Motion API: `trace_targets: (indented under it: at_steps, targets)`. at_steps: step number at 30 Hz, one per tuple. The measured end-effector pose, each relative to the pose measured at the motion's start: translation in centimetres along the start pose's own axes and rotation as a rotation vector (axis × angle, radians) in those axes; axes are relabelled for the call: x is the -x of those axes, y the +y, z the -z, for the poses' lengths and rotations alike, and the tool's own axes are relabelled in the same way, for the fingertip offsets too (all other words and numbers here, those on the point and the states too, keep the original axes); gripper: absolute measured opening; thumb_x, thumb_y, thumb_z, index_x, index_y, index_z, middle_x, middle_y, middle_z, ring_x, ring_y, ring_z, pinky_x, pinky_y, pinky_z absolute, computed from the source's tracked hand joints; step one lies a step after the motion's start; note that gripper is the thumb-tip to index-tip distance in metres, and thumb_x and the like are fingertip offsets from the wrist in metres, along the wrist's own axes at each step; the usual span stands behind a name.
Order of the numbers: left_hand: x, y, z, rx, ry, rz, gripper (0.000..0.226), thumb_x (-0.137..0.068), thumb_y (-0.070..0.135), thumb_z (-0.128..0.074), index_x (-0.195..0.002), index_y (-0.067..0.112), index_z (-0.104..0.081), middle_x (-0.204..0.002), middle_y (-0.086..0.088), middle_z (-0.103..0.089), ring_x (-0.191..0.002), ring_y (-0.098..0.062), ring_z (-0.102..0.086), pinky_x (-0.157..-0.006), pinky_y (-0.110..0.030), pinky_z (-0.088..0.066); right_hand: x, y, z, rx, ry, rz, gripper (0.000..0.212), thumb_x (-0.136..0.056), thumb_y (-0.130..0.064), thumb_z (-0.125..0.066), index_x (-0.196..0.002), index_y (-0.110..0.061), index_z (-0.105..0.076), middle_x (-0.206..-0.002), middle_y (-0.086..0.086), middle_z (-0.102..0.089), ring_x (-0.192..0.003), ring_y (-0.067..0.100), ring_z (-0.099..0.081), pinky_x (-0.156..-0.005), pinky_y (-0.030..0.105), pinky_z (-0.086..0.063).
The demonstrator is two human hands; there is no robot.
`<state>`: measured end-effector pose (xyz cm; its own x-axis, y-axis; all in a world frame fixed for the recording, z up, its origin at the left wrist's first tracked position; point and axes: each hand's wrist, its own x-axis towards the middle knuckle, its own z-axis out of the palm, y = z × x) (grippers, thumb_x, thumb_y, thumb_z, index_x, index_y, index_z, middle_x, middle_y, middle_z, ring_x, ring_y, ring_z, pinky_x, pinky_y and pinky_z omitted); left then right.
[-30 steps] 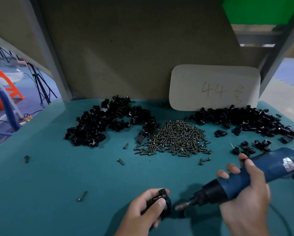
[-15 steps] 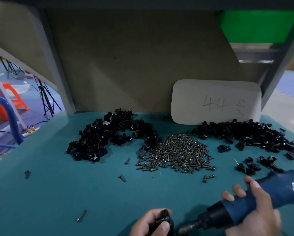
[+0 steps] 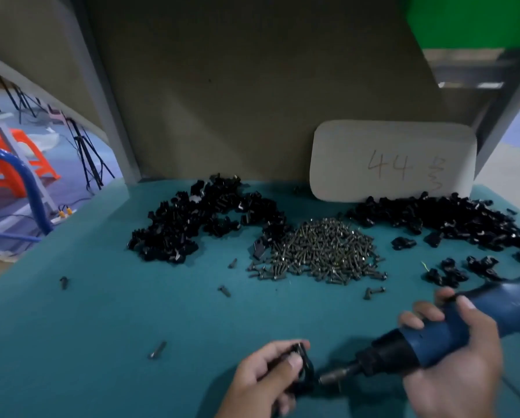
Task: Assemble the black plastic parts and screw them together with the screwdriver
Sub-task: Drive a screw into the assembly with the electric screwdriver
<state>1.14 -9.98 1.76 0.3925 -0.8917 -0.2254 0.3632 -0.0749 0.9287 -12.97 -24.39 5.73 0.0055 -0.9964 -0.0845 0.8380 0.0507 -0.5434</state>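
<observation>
Near the table's front edge my left hand (image 3: 263, 378) grips a small black plastic part (image 3: 305, 368) between thumb and fingers. My right hand (image 3: 454, 366) is wrapped round the blue electric screwdriver (image 3: 451, 333), whose metal bit (image 3: 337, 376) points left and meets the part. A heap of dark screws (image 3: 322, 251) lies mid-table. Black plastic parts lie in one pile at the back left (image 3: 204, 218) and another at the back right (image 3: 442, 218).
Several stray screws (image 3: 157, 349) lie on the teal table top (image 3: 102, 327). A pale card marked 44 (image 3: 393, 161) leans on the brown back board. Grey frame posts stand at both back corners. An orange stool (image 3: 17, 164) is on the floor to the left.
The view has tilted back down, so both hands sit higher in the frame than half a second ago. The screwdriver bit stays against the part in my left hand.
</observation>
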Motion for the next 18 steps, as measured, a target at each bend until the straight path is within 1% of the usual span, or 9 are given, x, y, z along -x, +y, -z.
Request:
trace_targets:
  at_steps: [2, 5, 7, 10, 12, 13, 15, 16, 18]
  targets:
    - [-0.1, -0.5, 0.0, 0.030, 0.052, -0.019, 0.039, -0.067, 0.039, -0.077, -0.104, 0.028, -0.080, -0.069, 0.000, -0.058, -0.047, -0.013, -0.041, -0.049, -0.023, -0.035, 0.2, -0.3, 0.1, 0.021, -0.007, -0.006, 0.003, -0.099, -0.021, -0.051, -0.096, -0.020, -0.053, -0.081, -0.012, -0.060, -0.060, 0.003, -0.051, -0.053, 0.017, -0.045]
    - [0.1, -1.2, 0.0, 0.032, 0.084, -0.076, 0.033, -0.080, 0.032, -0.071, -0.112, 0.031, -0.076, -0.074, 0.004, -0.057, -0.053, -0.012, -0.042, -0.053, -0.022, -0.040, 0.1, -0.3, 0.5, 0.021, 0.043, -0.046, 0.007, -0.096, -0.020, -0.056, -0.089, -0.019, -0.057, -0.070, -0.010, -0.061, -0.059, 0.005, -0.055, -0.057, 0.019, -0.048]
    - [0.3, -1.4, -0.1, 0.033, 0.093, -0.097, 0.028, -0.082, 0.030, -0.071, -0.109, 0.032, -0.075, -0.073, 0.007, -0.060, -0.052, -0.011, -0.042, -0.052, -0.021, -0.041, -0.1, -0.4, 0.7, 0.030, 0.102, -0.101, 0.009, -0.092, -0.021, -0.062, -0.086, -0.018, -0.056, -0.067, -0.007, -0.059, -0.057, 0.008, -0.056, -0.060, 0.021, -0.050]
    - [0.2, -0.9, 0.0, 0.136, 0.090, -0.070, 0.025, -0.078, 0.022, -0.081, -0.103, 0.025, -0.076, -0.071, 0.005, -0.061, -0.047, -0.010, -0.037, -0.047, -0.022, -0.038, -1.1, -0.9, 1.0, -0.012, 0.146, -0.195, 0.018, -0.088, -0.024, -0.069, -0.091, -0.016, -0.054, -0.069, -0.003, -0.055, -0.059, 0.011, -0.056, -0.065, 0.023, -0.050]
    - [0.0, -0.7, 0.3, 0.229, 0.119, -0.050, 0.030, -0.073, 0.026, -0.075, -0.102, 0.019, -0.075, -0.070, 0.004, -0.057, -0.047, -0.010, -0.035, -0.045, -0.021, -0.037, -1.6, -1.3, 1.2, -0.035, 0.149, -0.235, 0.024, -0.087, -0.026, -0.074, -0.097, -0.015, -0.055, -0.072, -0.002, -0.057, -0.061, 0.011, -0.057, -0.065, 0.024, -0.051]
    - [0.0, -0.7, 0.5, 0.249, 0.130, -0.060, 0.031, -0.072, 0.027, -0.074, -0.102, 0.018, -0.075, -0.070, 0.005, -0.056, -0.048, -0.010, -0.035, -0.046, -0.021, -0.037, -1.9, -1.4, 1.3, 0.005, 0.153, -0.249, 0.026, -0.087, -0.028, -0.075, -0.099, -0.016, -0.057, -0.073, -0.002, -0.059, -0.061, 0.011, -0.059, -0.064, 0.025, -0.053]
    - [0.0, -0.9, 0.6, 0.229, 0.130, -0.108, 0.028, -0.076, 0.026, -0.073, -0.103, 0.019, -0.074, -0.074, 0.004, -0.055, -0.052, -0.011, -0.036, -0.050, -0.022, -0.038, -2.1, -1.1, 1.5, 0.173, 0.186, -0.257, 0.027, -0.086, -0.036, -0.077, -0.102, -0.021, -0.061, -0.082, -0.004, -0.063, -0.070, 0.010, -0.064, -0.067, 0.030, -0.056]
    - [0.1, -1.0, 0.5, 0.189, 0.127, -0.129, 0.027, -0.079, 0.026, -0.073, -0.105, 0.021, -0.073, -0.077, 0.003, -0.056, -0.054, -0.012, -0.037, -0.053, -0.023, -0.039, -2.0, -0.7, 1.6, 0.251, 0.215, -0.248, 0.027, -0.086, -0.039, -0.078, -0.103, -0.024, -0.063, -0.091, -0.005, -0.065, -0.080, 0.011, -0.066, -0.072, 0.033, -0.056]
    - [0.2, -1.3, 0.6, 0.074, 0.125, -0.148, 0.024, -0.086, 0.030, -0.077, -0.109, 0.028, -0.073, -0.084, 0.003, -0.058, -0.059, -0.014, -0.040, -0.061, -0.026, -0.041, -1.6, 0.3, 1.6, 0.316, 0.251, -0.217, 0.032, -0.087, -0.039, -0.077, -0.110, -0.023, -0.062, -0.109, -0.005, -0.065, -0.099, 0.013, -0.066, -0.081, 0.039, -0.054]
